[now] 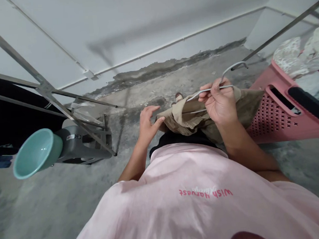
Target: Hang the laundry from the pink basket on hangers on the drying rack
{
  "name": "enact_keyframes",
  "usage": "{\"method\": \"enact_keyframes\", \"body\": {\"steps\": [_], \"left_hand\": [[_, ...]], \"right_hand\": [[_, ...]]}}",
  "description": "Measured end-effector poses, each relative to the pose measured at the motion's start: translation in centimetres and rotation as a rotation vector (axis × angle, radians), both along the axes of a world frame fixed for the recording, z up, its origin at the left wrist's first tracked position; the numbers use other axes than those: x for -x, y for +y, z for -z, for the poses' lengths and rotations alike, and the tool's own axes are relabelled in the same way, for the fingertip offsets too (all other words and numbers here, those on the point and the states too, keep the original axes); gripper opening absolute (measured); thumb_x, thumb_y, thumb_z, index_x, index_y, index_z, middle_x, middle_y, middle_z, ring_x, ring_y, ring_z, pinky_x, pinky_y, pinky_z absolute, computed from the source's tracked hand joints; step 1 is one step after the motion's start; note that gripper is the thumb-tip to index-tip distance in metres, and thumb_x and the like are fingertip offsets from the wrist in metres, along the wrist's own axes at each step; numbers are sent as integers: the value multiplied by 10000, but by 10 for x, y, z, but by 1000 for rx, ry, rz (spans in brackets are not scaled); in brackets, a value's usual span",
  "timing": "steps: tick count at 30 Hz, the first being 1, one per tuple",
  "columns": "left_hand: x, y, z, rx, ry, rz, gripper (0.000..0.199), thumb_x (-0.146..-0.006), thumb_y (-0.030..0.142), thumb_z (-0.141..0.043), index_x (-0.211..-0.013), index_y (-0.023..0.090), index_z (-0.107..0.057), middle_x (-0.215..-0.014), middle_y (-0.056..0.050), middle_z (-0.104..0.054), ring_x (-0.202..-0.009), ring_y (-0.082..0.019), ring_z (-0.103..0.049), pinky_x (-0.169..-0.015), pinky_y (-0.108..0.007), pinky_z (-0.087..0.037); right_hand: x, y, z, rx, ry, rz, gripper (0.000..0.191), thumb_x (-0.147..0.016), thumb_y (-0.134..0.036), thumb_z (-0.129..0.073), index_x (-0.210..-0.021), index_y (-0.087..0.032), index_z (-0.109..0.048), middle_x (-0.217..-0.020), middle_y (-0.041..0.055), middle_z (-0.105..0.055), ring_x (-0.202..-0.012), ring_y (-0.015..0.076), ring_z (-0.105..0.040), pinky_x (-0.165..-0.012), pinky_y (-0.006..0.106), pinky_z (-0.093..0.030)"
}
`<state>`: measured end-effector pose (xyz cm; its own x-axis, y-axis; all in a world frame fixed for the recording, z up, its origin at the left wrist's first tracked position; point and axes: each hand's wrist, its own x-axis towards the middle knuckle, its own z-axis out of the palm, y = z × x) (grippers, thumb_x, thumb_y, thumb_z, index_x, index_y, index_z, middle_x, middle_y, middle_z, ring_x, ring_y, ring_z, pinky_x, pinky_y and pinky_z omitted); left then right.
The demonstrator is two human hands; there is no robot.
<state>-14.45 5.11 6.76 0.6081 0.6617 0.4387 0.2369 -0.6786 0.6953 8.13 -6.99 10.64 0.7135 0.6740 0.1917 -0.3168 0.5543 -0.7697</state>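
Observation:
My right hand point(218, 101) is closed around a light grey clothes hanger point(233, 67), just below its hook, which curves up and to the right. A khaki garment point(182, 119) hangs on the hanger in front of my waist, and part of the hanger's bar shows inside its opening. My left hand point(149, 123) is beside the garment's left edge with thumb and fingers apart. Its thumb tip is close to the cloth; whether it touches, I cannot tell.
At the right stands a pink laundry basket point(270, 113) with white clothes point(304, 54) in it. On the left, a teal basin point(36, 154) rests against a grey plastic stool point(80, 145), beside a metal rack frame point(43, 87). A wall runs along the far side.

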Motion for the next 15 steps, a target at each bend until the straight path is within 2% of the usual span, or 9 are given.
{"method": "enact_keyframes", "body": {"steps": [3, 6, 8, 10, 13, 15], "left_hand": [[-4, -4, -9, 70, 130, 250, 340, -846, 503, -676, -926, 173, -705, -881, -57, -684, -829, -176, -609, -752, -279, -453], [-5, -10, -12, 319, 175, 452, 359, -773, 517, -732, -798, 162, -680, -731, -12, -640, -738, -166, -597, -664, -250, -436], [-3, -15, -9, 579, 67, 441, 370, -743, 515, -755, -785, 157, -672, -704, -1, -629, -750, -178, -618, -651, -242, -455], [-2, -20, -2, 778, -69, 366, 370, -722, 491, -783, -797, 147, -670, -700, -5, -637, -752, -185, -638, -652, -244, -480], [-3, -23, 7, 868, -184, 302, 383, -662, 419, -851, -838, 135, -665, -744, -31, -672, -768, -190, -666, -687, -259, -514], [-5, -19, 7, 868, -242, 269, 405, -636, 398, -868, -872, 145, -659, -794, -42, -693, -803, -197, -683, -731, -277, -533]], "right_hand": [[5, 2, 5, 5, -48, -85, 415, -766, -433, -794, -821, -211, -448, -731, -56, -707, -552, 91, -656, -482, 190, -562], [7, 3, 10, 44, -56, -180, 483, -719, -495, -817, -817, -200, -447, -718, -48, -707, -536, 87, -651, -476, 185, -558], [7, 2, 12, 95, -48, -259, 504, -701, -513, -826, -814, -193, -452, -725, -37, -710, -532, 84, -646, -479, 187, -560], [7, 0, 12, 153, -44, -342, 509, -697, -532, -824, -826, -188, -473, -755, -16, -718, -558, 88, -654, -499, 195, -571], [8, -2, 12, 202, -64, -386, 508, -711, -559, -807, -920, -188, -530, -842, 14, -721, -698, 117, -698, -567, 211, -597], [10, -3, 12, 195, -105, -304, 513, -723, -559, -800, -989, -203, -543, -925, 19, -712, -817, 131, -706, -630, 221, -608]]}}
